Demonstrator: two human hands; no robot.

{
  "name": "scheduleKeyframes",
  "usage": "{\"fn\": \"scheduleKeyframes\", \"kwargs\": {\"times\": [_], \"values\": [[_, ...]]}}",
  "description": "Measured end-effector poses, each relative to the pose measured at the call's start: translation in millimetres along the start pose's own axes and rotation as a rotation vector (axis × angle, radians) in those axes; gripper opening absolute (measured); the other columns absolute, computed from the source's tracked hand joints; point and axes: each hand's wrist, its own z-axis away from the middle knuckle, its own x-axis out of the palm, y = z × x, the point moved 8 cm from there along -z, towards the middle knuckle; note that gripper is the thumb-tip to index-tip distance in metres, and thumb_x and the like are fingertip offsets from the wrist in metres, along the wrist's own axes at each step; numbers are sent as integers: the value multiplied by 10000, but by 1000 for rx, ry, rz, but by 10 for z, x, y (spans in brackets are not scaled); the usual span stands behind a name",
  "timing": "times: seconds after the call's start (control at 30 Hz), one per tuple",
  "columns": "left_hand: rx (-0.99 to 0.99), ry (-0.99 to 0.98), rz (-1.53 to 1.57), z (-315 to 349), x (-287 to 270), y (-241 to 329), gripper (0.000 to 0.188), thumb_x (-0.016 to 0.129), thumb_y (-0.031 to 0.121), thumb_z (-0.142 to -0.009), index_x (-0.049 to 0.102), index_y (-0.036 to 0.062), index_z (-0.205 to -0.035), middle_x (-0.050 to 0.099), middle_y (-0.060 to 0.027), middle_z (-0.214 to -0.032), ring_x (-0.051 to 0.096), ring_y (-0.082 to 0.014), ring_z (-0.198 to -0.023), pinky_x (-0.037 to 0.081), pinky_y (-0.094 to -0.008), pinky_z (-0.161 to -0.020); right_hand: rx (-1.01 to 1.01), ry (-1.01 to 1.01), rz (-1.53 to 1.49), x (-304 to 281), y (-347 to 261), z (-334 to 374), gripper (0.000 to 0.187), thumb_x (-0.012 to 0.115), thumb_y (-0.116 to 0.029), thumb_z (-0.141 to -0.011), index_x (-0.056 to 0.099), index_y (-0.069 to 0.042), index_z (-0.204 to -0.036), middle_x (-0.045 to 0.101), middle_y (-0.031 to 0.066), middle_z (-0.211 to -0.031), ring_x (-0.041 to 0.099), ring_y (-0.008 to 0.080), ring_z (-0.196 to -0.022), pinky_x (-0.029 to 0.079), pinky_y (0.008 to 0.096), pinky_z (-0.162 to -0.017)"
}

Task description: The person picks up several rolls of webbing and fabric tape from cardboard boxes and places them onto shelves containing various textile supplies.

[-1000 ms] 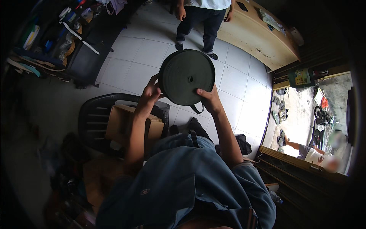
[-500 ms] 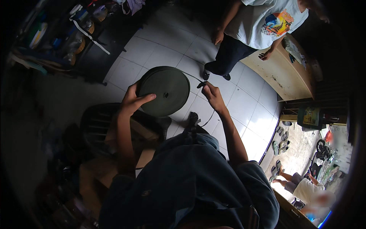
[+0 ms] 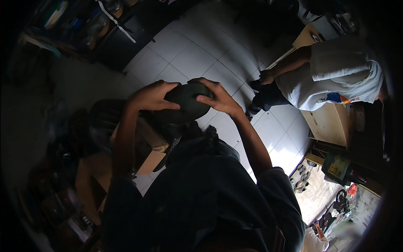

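Note:
A roll of flat dark green webbing (image 3: pixel 189 101) is held up in front of my body, tilted so that its round face looks narrower. My left hand (image 3: pixel 152 97) grips its left side, thumb lying across the near face. On the opposite side my right hand (image 3: pixel 218 98) is closed over the rim, fingers on top and thumb pressed on the face. The strap's loose end does not show; the roll's far side is hidden.
A person in a white shirt (image 3: pixel 336 73) bends by a wooden cabinet (image 3: pixel 329 124) at right. Open cardboard boxes (image 3: pixel 152 161) and a dark chair (image 3: pixel 103 119) are at left, below a loaded shelf (image 3: pixel 90 27). Another person (image 3: pixel 315 240) is by the doorway, lower right.
My right hand has moved from the pulled-out strap end onto the roll. The roll has tilted, and its loose strap no longer shows. The person at right has bent over; my view has turned.

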Motion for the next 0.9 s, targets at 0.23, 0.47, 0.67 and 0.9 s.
{"fn": "scheduleKeyframes", "kwargs": {"times": [0.23,0.47,0.67,0.9], "values": [[28,149,125,-71,-504,-87,412,721,200,-777,548,-53,-1053,643,-160,-964,635,-204,-909,510,-333,-774,-76,39,275,-142,231,-326,527,719,-359,-785,557,4,-1131,648,166,-945,641,296,-851,496,384,-772],[40,250,579,-170,-958,-565,395,726,113,-772,556,-66,-1080,627,-111,-1006,601,-163,-955,534,-313,-823,22,38,-46,-238,456,-1056,368,708,-297,-814,613,11,-993,606,77,-724,547,116,-702,462,286,-664],[81,399,534,-122,-1569,-985,418,750,212,-756,587,-49,-1039,644,-115,-954,614,-173,-922,510,-307,-812,-8,76,-184,-143,521,-1747,333,678,-282,-839,619,21,-963,604,47,-736,537,108,-711,452,278,-666],[107,718,633,18,-2096,-1637,381,713,194,-768,595,-31,-1052,636,-87,-918,592,-138,-838,476,-285,-782,75,292,-288,32,542,-2463,328,664,-269,-861,592,8,-1022,619,51,-821,561,112,-769,455,257,-706]]}}
